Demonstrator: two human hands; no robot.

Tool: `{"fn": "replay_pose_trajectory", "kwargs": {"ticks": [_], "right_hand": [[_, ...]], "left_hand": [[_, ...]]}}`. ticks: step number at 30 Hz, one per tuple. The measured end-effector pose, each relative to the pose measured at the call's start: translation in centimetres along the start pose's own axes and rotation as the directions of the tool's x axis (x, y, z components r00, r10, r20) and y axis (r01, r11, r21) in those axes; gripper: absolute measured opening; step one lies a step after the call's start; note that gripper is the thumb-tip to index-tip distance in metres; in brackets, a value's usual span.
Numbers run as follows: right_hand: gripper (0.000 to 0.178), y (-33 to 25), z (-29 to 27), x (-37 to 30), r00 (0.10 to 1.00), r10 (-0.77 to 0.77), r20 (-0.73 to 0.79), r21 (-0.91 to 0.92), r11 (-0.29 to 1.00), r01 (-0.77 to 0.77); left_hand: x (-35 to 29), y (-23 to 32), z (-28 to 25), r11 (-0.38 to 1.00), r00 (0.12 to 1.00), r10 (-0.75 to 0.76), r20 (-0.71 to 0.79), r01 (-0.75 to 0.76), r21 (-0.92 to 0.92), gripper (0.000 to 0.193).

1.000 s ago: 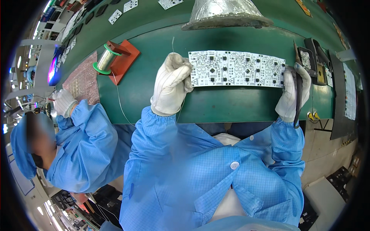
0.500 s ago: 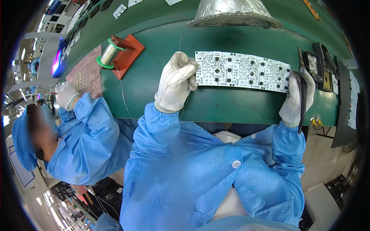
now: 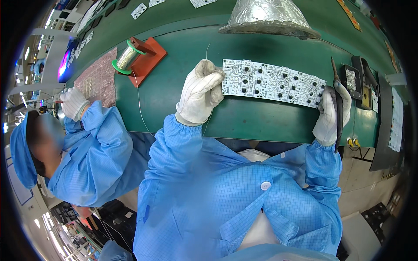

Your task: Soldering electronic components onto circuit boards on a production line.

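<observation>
A white circuit board panel (image 3: 273, 83) with small black parts is held raised over the green bench, spanning both gloved hands. Its left end is pinched by my left hand (image 3: 198, 95), closed, with a thin solder wire (image 3: 207, 51) sticking up past the fingers and trailing below them. At the panel's right end is my right hand (image 3: 327, 116), closed around a black soldering iron (image 3: 339, 114) whose tip points away from me. The fingers of this hand touch the board's edge; their exact grip on it is partly hidden.
A solder spool (image 3: 129, 58) sits on a red stand (image 3: 150, 61) to the left. Bubble wrap (image 3: 96, 80) lies near a co-worker's gloved hand (image 3: 73, 103). A foil-covered hood (image 3: 270, 19) is at the far side. An iron stand (image 3: 365, 82) and a small tray (image 3: 351, 80) are right.
The view has shifted slightly. My right hand and the soldering iron have come a little to the left. Both hands keep their hold.
</observation>
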State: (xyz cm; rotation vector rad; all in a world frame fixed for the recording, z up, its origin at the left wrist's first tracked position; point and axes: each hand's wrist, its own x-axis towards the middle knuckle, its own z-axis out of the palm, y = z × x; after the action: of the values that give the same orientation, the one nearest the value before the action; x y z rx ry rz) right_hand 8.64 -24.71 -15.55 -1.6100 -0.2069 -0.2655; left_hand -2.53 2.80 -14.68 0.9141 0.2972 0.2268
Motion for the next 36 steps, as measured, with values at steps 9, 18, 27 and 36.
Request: {"fn": "replay_pose_trajectory", "kwargs": {"ticks": [9, 18, 27, 36], "right_hand": [[0.032, 0.6, -0.5, 0.1, 1.0, -0.014, 0.014, 0.045, 0.999, 0.014], [0.034, 0.5, -0.8, 0.1, 0.999, -0.021, 0.043, 0.031, 0.999, 0.02], [0.037, -0.1, -0.5, 0.1, 0.996, 0.027, 0.086, 0.005, 1.0, -0.028], [0.038, -0.1, -0.3, 0.2, 0.995, -0.024, 0.093, 0.076, 0.997, 0.017]], "left_hand": [[0.0, 0.4, 0.4, 0.997, 0.997, -0.077, -0.001, 0.077, 0.001, 0.019], [0.0, -0.1, 0.0, 0.999, 1.0, -0.028, -0.007, 0.029, 0.015, 0.017], [0.1, -0.6, 0.2, 0.951, 0.985, 0.169, -0.031, -0.155, 0.267, 0.02], [0.7, -1.3, -0.9, 0.975, 0.988, 0.156, 0.017, -0.157, 0.159, 0.028]]}}
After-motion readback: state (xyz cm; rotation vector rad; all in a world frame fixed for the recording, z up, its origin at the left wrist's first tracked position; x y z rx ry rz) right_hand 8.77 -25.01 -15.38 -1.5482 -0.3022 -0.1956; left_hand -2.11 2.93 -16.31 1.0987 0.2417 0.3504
